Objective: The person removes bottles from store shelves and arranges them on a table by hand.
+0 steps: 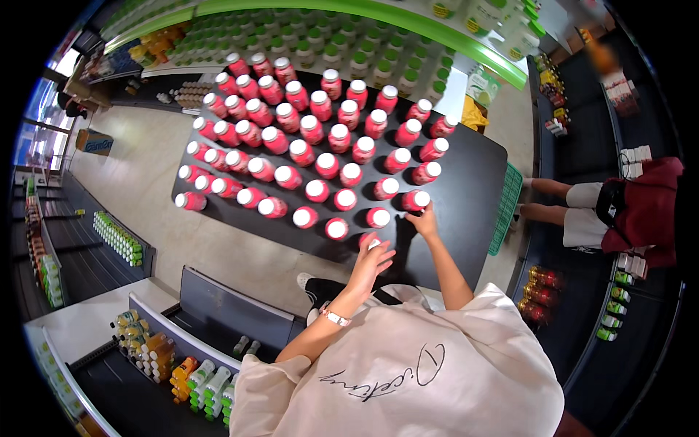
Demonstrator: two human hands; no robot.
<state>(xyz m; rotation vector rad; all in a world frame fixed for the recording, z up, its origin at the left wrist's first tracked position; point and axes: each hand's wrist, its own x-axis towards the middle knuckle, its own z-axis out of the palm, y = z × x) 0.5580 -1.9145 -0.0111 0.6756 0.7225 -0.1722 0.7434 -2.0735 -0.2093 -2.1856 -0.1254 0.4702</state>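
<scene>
Rows of pink bottles with white caps (301, 151) stand upright on a dark table (473, 167). At the table's near edge my left hand (370, 264) has its thumb and fingers around one pink bottle (365, 238), whose body is mostly hidden by the hand. To the right, my right hand (425, 221) grips another pink bottle (416, 201) low on its side, at the near right corner of the group. A bracelet (336, 317) circles my left wrist.
Beyond the table, a green-edged shelf holds rows of green-capped bottles (362, 62). A green crate (506, 207) stands against the table's right end. At the right, a person in a dark red top (648, 211) is beside dark shelves. Shelves with bottles (153, 357) lie near left.
</scene>
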